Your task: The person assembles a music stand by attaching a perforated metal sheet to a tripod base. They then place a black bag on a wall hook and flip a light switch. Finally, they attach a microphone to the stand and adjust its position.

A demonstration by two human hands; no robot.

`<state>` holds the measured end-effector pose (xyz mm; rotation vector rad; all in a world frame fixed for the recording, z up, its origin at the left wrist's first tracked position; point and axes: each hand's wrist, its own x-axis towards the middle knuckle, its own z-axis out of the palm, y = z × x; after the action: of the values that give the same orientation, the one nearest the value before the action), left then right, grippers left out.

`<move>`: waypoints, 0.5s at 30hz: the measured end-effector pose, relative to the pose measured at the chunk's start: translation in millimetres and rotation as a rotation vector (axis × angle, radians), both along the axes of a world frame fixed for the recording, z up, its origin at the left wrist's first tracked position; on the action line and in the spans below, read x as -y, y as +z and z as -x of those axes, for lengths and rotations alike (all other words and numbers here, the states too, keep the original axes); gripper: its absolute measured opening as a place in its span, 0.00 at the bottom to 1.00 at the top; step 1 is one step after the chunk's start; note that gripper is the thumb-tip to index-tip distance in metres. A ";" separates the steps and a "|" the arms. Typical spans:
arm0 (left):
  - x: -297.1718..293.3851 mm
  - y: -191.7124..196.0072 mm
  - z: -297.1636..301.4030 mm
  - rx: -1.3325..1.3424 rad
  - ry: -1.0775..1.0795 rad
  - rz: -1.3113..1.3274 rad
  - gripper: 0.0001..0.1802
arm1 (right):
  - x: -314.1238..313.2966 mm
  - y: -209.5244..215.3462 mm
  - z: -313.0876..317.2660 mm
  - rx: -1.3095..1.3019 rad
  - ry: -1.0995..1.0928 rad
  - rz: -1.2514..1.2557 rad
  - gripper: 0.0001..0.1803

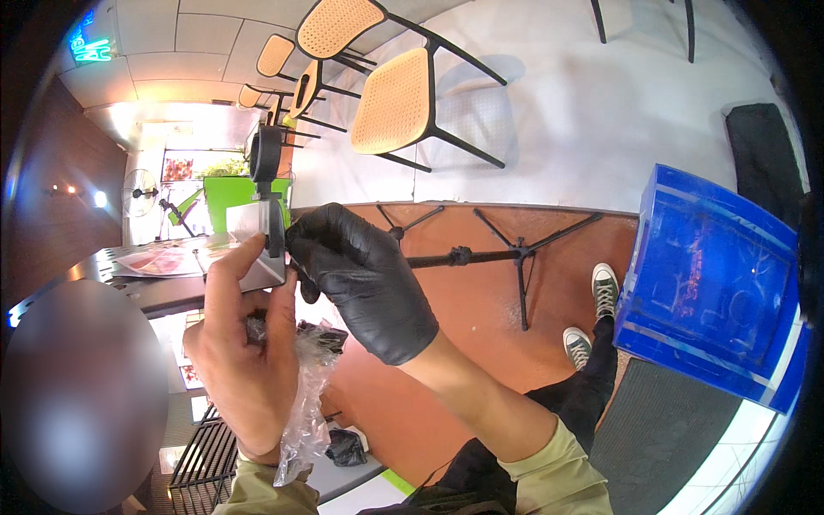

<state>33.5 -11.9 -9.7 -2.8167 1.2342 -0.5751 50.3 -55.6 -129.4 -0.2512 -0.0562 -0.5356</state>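
My left hand [245, 369], bare, is closed with its index finger and thumb at a black ring-shaped fitting [266, 154] on the end of a grey panel [163, 294]. A crumpled clear plastic bag [305, 395] with small dark items in it hangs from this hand, caught in its curled fingers. My right hand [365, 287], in a black glove, is pinched against the fitting's lower end and the panel's corner. What its fingertips hold is hidden. A printed sheet [176, 257] lies on the panel.
Cane-patterned chairs [395, 103] with black legs stand on a pale floor. Black tripod stands [515, 253] rest on the reddish floor. A large blue bin [712, 283] stands at the right. A black rack [206, 455] is at lower left. A blurred oval covers the far left.
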 end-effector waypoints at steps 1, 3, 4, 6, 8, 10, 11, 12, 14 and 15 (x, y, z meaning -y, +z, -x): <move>-1.7 0.0 -1.4 0.004 -0.018 -0.005 0.18 | 0.0 2.1 -0.3 -0.022 -0.044 0.038 0.08; -6.4 1.3 -4.5 -0.035 -0.012 0.006 0.19 | 8.3 2.6 4.0 -0.032 -0.010 0.120 0.09; -6.5 3.0 -4.3 -0.050 -0.010 -0.002 0.20 | 13.6 2.5 6.0 -0.036 0.008 0.162 0.09; -8.8 6.1 -4.1 -0.091 0.011 -0.009 0.20 | 24.1 3.2 6.1 0.027 0.185 0.103 0.10; -8.5 5.9 -7.9 -0.083 -0.029 -0.028 0.20 | 28.9 7.2 5.2 0.036 0.320 -0.008 0.10; -8.0 7.7 -9.6 -0.049 -0.074 -0.073 0.21 | 25.8 4.3 2.2 0.054 0.320 -0.056 0.10; -7.8 8.8 -9.8 -0.058 -0.072 -0.083 0.21 | 24.0 3.7 2.0 0.063 0.320 -0.080 0.10; -7.6 9.9 -10.0 -0.068 -0.069 -0.095 0.21 | 21.3 5.5 3.8 -0.008 0.224 -0.014 0.09; -9.7 12.6 -10.2 -0.065 -0.082 -0.134 0.22 | 13.3 5.1 1.9 -0.014 0.170 -0.038 0.07; -10.7 13.1 -10.6 -0.066 -0.088 -0.132 0.23 | 10.1 4.8 0.7 -0.017 0.143 -0.051 0.06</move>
<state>44.1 -1.2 3.3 -2.7043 1.3585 -0.3907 49.6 -65.7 -124.6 -0.2001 -0.0435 -0.3922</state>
